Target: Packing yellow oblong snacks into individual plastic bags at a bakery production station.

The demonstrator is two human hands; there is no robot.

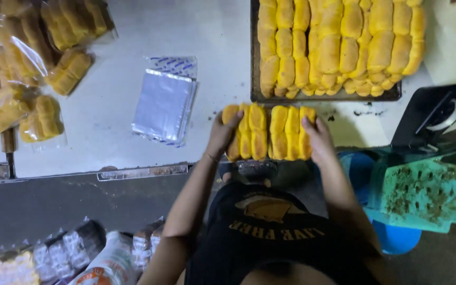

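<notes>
A short row of yellow bread rolls (268,132) lies on the white table (112,121) near its front edge. My left hand (222,134) grips the left end of the row, thumb on top. My right hand (317,138) holds the right end. A small gap splits the row into two blocks. Just behind it stands a dark baking tray (255,79) packed with several rows of the same yellow rolls (339,42).
A stack of flat clear plastic bags (164,105) lies left of the hands. Bagged rolls (22,58) pile up at the far left. A black tape dispenser (431,113) and a teal stool (423,192) are at the right. More wrapped packs (80,253) sit low left.
</notes>
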